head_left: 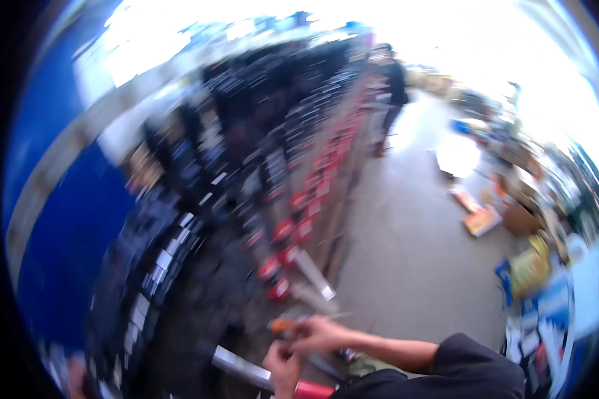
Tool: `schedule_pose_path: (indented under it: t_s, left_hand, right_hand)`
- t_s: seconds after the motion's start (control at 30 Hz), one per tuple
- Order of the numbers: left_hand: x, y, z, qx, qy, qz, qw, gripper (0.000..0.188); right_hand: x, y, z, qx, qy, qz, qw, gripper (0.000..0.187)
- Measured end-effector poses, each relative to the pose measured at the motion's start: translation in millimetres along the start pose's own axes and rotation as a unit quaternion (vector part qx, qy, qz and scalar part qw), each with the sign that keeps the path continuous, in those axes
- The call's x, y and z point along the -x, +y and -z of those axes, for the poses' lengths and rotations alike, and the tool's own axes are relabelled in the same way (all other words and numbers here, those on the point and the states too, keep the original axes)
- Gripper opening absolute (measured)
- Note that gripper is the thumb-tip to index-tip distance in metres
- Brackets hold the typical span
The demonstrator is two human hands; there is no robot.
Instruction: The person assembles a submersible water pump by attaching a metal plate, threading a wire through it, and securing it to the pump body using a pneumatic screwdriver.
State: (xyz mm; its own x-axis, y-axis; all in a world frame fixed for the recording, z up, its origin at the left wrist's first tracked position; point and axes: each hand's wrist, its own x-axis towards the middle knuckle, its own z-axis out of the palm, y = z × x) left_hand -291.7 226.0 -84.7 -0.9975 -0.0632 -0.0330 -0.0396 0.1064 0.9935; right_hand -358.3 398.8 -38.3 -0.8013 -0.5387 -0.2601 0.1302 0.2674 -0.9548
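An orange thing (281, 325) was just left of my right grip (315, 334); a pale bar (241, 367) lay left of my nearer left grip (283, 362). Through the blur I couldn't tell whether either was closed.

Our right forearm (396, 350) stretches bare from the near right toward the left, ending in our right hand (316, 334), fingers curled. Our left hand (283, 364), also curled, sits just beside it, slightly nearer; blur hides how tightly our fingers close.
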Motion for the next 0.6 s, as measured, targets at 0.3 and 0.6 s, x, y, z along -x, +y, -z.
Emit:
schedule_pose_path:
  t_s: [0.3, 0.6]
  left_hand:
    - [-84.7, -77.9, 131.9, 0.184, 0.257, 0.09, 0.944, 0.027]
    - [-179.1, -276.0, 338.1, 0.457, 0.334, 0.184, 0.804, 0.051]
  right_hand:
    - [41.3, 107.1, -86.9, 0.142, 0.103, -0.11, 0.978, 0.022]
    - [36.2, 105.0, -84.2, 0.174, 0.092, -0.131, 0.972, 0.02]
